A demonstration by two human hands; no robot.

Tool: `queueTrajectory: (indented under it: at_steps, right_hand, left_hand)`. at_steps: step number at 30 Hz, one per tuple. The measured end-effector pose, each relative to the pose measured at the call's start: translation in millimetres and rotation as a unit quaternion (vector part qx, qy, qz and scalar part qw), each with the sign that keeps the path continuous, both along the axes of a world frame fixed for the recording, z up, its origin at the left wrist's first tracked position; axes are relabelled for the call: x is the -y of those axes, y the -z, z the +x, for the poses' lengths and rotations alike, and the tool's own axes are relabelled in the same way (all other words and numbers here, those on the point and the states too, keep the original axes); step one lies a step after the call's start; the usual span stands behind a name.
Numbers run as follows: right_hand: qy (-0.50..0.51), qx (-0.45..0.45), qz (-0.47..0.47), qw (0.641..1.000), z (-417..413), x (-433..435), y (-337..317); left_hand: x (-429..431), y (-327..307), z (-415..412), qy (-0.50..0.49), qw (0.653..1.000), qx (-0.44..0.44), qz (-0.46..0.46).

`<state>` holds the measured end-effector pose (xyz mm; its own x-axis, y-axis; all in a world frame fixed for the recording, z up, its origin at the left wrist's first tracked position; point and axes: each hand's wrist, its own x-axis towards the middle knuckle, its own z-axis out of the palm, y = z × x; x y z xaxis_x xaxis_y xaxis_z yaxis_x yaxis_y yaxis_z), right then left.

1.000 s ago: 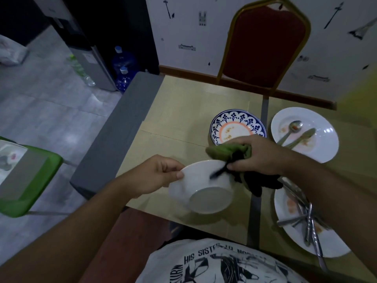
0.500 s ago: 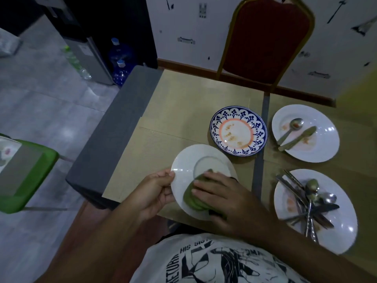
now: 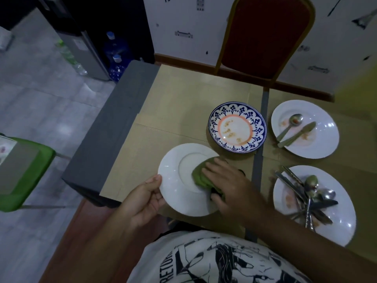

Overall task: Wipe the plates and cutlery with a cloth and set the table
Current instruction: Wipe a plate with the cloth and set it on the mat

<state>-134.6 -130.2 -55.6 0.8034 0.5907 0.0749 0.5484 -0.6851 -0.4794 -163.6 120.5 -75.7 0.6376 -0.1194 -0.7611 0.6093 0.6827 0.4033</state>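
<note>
A tan tabletop (image 3: 183,103) seen from above, with a grey strip along its left edge and a red chair (image 3: 267,35) with a gold frame at the far side. Near the middle sits a blue-patterned plate (image 3: 237,127) with an orange ring and scattered crumbs. To its right, a white plate (image 3: 322,144) with food smears carries a spoon (image 3: 290,125) and a table knife (image 3: 296,134) lying side by side. Nearer, on the right, another smeared white plate (image 3: 338,231) holds a loose heap of cutlery (image 3: 310,199), spoons, knives and forks crossing one another. On the floor to the left stand a green stool (image 3: 24,176) and, farther off, blue water bottles (image 3: 116,56).

At the near edge of the tabletop is a white deep-rimmed plate (image 3: 175,180), just touching distance from the patterned plate. The left hand (image 3: 142,201) grips its near left rim, thumb on top and fingers curled beneath. The right hand (image 3: 226,184) lies flat with fingers (image 3: 210,170) spread, pressing a folded green cloth (image 3: 199,176) onto the right side of the plate's well. The hand covers most of the cloth and the plate's right rim.
</note>
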Motion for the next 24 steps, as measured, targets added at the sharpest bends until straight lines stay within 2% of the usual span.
queueTrajectory:
  at_steps: [4,7,10,12,19,24]
  right_hand:
    - [-0.109,0.037,0.009,0.993,10.8,-36.3,-6.8]
    - [-0.034,0.019,0.017,0.999,38.9,-39.8,-5.2]
    - [0.069,-0.042,0.022,0.997,49.9,-16.6,3.0]
    - [0.079,-0.047,0.017,0.996,40.0,-1.5,6.8]
    - [-0.054,-0.011,0.016,0.998,7.5,10.3,15.2]
    - [-0.048,-0.02,0.035,0.998,17.5,3.6,9.6]
  left_hand:
    - [10.0,-2.1,1.1,0.025,1.0,0.009,-0.003]
    - [10.7,-4.5,2.2,0.02,1.0,0.019,-0.007]
    - [4.4,-2.8,3.6,0.002,1.0,0.023,0.0]
    - [0.4,-1.8,4.6,-0.005,1.0,0.019,-0.001]
    - [-11.3,3.4,4.2,-0.043,0.999,-0.008,-0.01]
    - [-18.3,-2.5,13.9,-0.024,0.999,0.021,0.042]
